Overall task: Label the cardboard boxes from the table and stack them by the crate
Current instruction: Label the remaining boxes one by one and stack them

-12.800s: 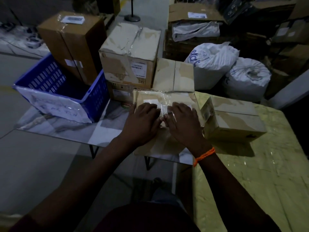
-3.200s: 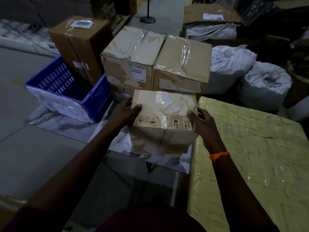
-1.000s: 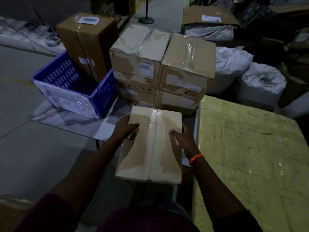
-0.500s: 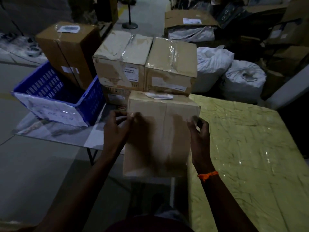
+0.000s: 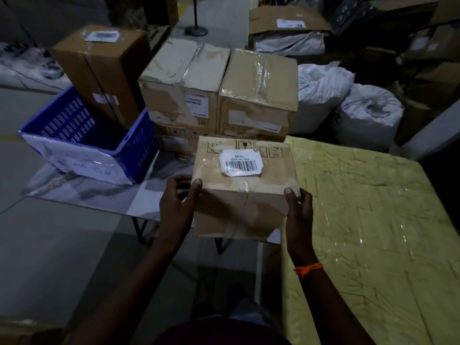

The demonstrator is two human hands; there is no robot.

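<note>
I hold a small cardboard box [image 5: 239,210] in front of me, above the near edge of a glossy low table [image 5: 82,192]. Its top face carries a white barcode label [image 5: 241,162] under clear tape. My left hand [image 5: 178,197] grips the box's left side and my right hand [image 5: 297,205] grips its right side. Behind it stand stacked cardboard boxes [image 5: 219,90], two side by side on top of lower ones. A blue plastic crate [image 5: 139,150] with a white paper sign sits on the low table to the left.
A yellow-green covered table [image 5: 373,232] fills the right. A tall brown box [image 5: 99,68] stands behind the crate. Two white sacks [image 5: 348,103] and more cartons [image 5: 286,23] lie at the back right. A floor stand base [image 5: 196,29] is at the back.
The box has been turned in my hands: half a second ago its plain taped side faced me, and now the labelled face is on top. Both hands stay on its sides.
</note>
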